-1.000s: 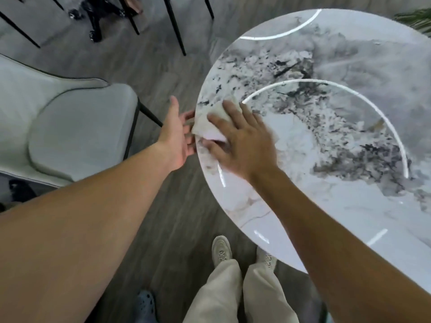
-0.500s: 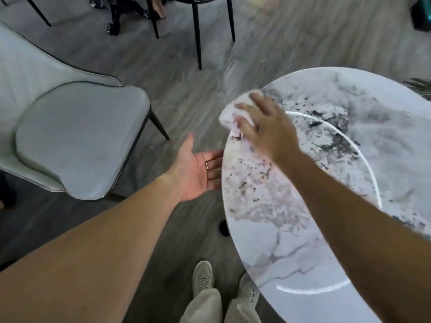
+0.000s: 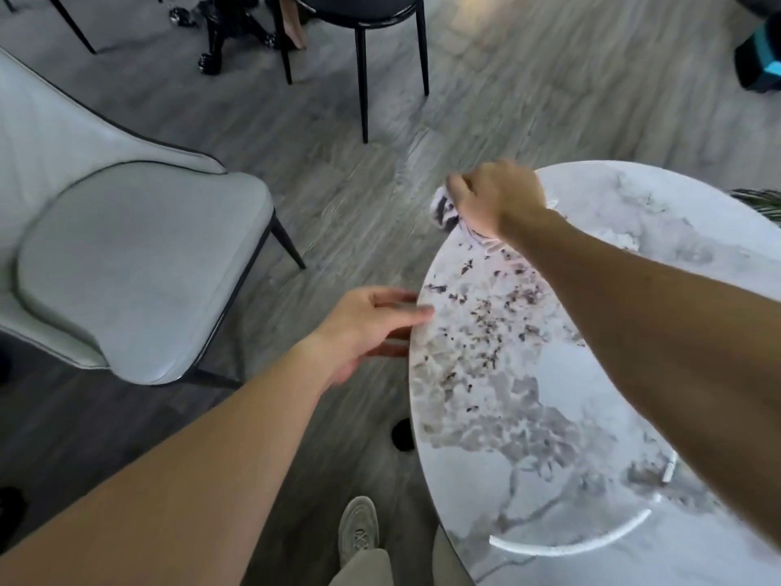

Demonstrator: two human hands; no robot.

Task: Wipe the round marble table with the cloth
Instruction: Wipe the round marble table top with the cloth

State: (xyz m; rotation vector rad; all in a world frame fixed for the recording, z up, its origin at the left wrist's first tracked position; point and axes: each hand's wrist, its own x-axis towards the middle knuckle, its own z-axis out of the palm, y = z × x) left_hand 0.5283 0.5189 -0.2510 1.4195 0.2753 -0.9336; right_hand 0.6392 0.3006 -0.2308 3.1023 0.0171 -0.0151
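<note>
One cloth (image 3: 443, 211), bunched at far-left rim of one round marble table (image 3: 549, 416), gripped in closed right hand (image 3: 498, 200). One left hand (image 3: 367, 323), fingers spread, empty, at near-left rim. Two chairs: pale chair (image 3: 139, 268), dark chair (image 3: 363, 10).

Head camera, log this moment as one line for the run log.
stage: wiping | right hand: pressing cloth at far left rim of marble table | left hand: open, empty, at table's left edge

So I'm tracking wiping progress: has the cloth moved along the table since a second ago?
Yes. The cloth under the right hand has travelled along the marble table's left rim, away from the person, toward the far edge.
</note>
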